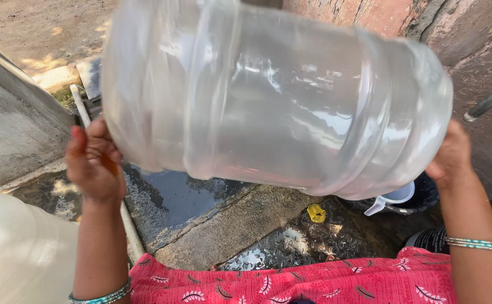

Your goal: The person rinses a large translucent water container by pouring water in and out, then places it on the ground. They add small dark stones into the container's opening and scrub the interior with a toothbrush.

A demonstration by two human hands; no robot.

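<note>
Clear plastic fills most of the view: a big ribbed translucent water jug (274, 95) lies on its side in the air, held up between both hands. The left hand (94, 163) presses flat against its bottom end, fingers spread and wrapped onto the rim; the right hand (453, 155) clasps the opposite shoulder end, though its fingers are hidden behind the plastic. The jug hangs above wet ground and blocks the middle of the scene.

Below it runs a grey concrete slab (234, 225) with dark puddles on either side, and sandy earth and a rough reddish wall (369, 14) lie beyond. A pale rounded cream container (21, 253) sits at the lower left, touching nothing in the hands. A red patterned cloth (291, 281) crosses the bottom edge. A thin white pipe (80, 104) slants past the left hand. Under the jug's right end stands a dark bucket (426, 197) with a white plastic mug (392, 200) in it. A small yellow scrap (315, 213) lies on the wet slab.
</note>
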